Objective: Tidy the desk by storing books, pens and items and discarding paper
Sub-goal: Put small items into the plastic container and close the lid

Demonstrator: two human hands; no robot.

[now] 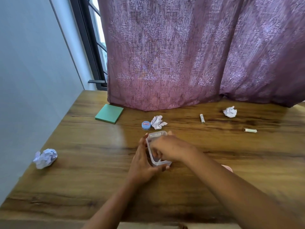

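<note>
A small clear plastic box (156,135) sits on the wooden desk (99,179) in the middle. My left hand (142,164) grips its left side and near end. My right hand (170,148) lies over the box with its fingers down inside; what they hold is hidden. Three crumpled paper balls lie about: one at the left edge (45,158), one just behind the box (158,122), one at the far right (229,111). A green sticky-note pad (109,113) lies at the back left. A small round blue-lidded tin (146,125) stands beside the middle paper ball.
Two small white cylinders lie right of centre, one (202,118) farther back, one (250,130) nearer. A purple curtain (189,55) hangs onto the desk's back edge. A white wall (33,71) borders the left side. Something pink (227,168) peeks out behind my right forearm.
</note>
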